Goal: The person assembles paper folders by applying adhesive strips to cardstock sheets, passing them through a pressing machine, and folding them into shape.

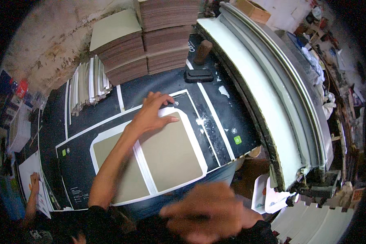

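A book cover case (171,152) lies in front of me, made of two grey-brown boards with rounded corners, white paper borders and a white spine strip (143,164) between them. My left hand (153,112) reaches over it to its far edge. The thumb points over the right board and the fingers curve beyond the border, apart from the thumb, with nothing seen between them. Close to the camera, my right hand (207,213) is smeared by motion near the case's near edge. Its fingers cannot be made out.
Tall stacks of boards (122,51) and a bundle of strips (89,87) stand at the back of the black table (130,95). A black block (199,75) and brown cylinder (203,52) are beyond my hand. A long machine (268,97) borders the right. Another person's hand (35,182) touches a white sheet at left.
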Demonstrator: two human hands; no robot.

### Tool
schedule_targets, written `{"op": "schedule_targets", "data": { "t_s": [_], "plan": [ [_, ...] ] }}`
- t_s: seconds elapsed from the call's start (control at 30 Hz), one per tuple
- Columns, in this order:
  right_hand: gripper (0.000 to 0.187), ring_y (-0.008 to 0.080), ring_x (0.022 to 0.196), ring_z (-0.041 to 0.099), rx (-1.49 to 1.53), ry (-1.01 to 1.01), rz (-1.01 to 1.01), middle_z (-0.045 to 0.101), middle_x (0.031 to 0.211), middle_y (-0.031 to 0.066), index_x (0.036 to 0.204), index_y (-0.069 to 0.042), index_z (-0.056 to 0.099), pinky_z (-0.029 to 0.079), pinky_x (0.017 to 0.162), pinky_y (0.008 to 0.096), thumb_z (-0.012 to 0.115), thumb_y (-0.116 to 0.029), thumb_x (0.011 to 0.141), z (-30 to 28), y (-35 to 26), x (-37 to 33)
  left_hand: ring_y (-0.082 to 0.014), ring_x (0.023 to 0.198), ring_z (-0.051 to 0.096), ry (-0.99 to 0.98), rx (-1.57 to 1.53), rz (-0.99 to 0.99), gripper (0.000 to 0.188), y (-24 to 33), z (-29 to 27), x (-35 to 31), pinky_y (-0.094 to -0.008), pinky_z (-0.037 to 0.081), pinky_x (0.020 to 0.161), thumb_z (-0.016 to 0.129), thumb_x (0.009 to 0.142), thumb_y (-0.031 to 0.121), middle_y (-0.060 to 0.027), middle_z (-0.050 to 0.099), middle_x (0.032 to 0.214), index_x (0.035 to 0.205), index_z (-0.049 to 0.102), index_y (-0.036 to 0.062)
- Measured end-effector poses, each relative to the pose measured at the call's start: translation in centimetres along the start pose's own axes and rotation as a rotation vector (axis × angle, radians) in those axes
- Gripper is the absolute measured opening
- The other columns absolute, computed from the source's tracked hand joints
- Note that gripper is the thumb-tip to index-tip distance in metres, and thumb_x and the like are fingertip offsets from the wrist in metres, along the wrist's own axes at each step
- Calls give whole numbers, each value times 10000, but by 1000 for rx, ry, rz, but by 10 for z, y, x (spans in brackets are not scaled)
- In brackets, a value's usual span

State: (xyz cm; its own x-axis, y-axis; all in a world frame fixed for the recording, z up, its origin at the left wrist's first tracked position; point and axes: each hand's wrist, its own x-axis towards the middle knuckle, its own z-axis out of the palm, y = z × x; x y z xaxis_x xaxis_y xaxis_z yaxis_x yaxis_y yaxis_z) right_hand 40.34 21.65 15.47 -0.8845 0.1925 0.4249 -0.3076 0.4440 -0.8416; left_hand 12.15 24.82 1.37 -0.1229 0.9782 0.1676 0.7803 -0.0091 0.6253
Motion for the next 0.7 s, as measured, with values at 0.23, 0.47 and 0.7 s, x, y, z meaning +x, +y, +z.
{"op": "schedule_targets", "data": {
  "t_s": [0.23,0.47,0.7],
  "plan": [
    [238,214,863,712,-482,459,436,750,975,139,1064,-17,743,539,757,324,742,-152,867,-63,166,22,-324,1132,502,-100,118,122,469,14,7,20,-472,390,953,869,745,295,-133,576,1133,1099,664,66],
    [249,203,756,653,-454,231,356,730,908,148,1095,7,733,509,696,330,704,-159,912,-79,230,53,-332,1169,490,-132,102,89,460,14,5,25,-474,381,961,879,735,298,-134,583,1137,1061,649,69],
    [202,252,869,569,-465,154,260,623,860,135,1033,-17,753,452,800,370,715,-135,872,-78,228,42,-321,1137,499,-136,66,47,415,17,2,17,-468,373,943,865,759,290,-123,577,1095,1039,640,82]
  ]
}}
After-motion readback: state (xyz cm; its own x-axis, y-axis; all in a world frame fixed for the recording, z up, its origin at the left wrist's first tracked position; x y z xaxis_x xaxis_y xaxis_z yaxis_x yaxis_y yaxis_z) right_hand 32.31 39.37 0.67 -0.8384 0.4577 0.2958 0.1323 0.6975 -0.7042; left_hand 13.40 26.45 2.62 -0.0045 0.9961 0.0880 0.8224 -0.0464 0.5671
